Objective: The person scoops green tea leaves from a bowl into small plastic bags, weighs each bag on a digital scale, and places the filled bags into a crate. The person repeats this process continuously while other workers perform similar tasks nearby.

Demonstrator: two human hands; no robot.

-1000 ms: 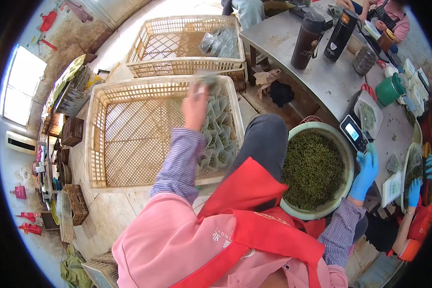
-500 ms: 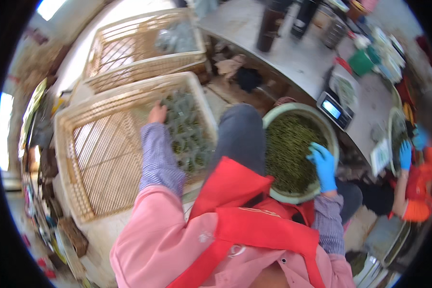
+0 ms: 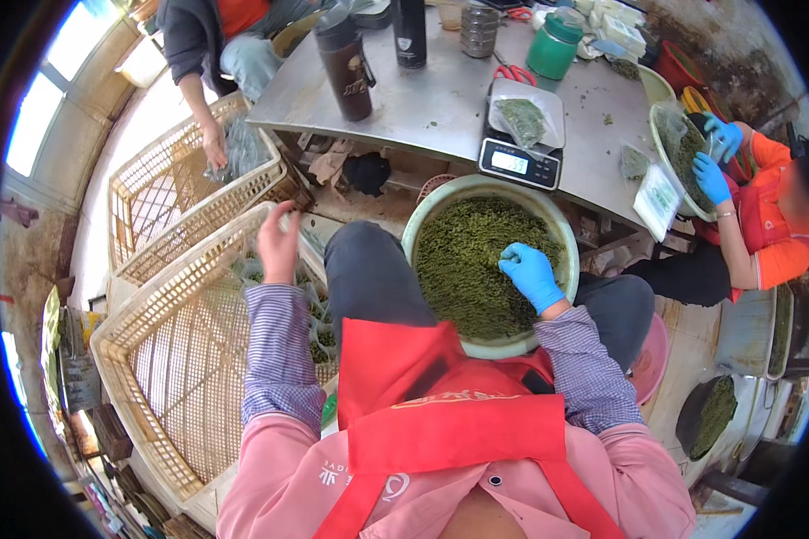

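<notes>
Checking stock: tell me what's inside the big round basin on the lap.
The basin holds loose green leaves; the gloved right hand rests in them. The bottom is covered.

Lattice plastic crate (image 3: 166, 359) matt cream; table (image 3: 440, 99) dull brushed metal; glove (image 3: 532, 274) smooth blue rubber.

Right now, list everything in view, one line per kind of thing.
basin of green leaves: one, pale green, on the lap
scale: one, black, table edge, tray of leaves on top
steel table: one, grey, ahead
flasks: two, dark, on table
green jar: one, on table
lattice crates: two, cream, left floor
small packets: many, in near crate
left hand: bare, open, over near crate
right hand: blue glove, in the leaves
</notes>
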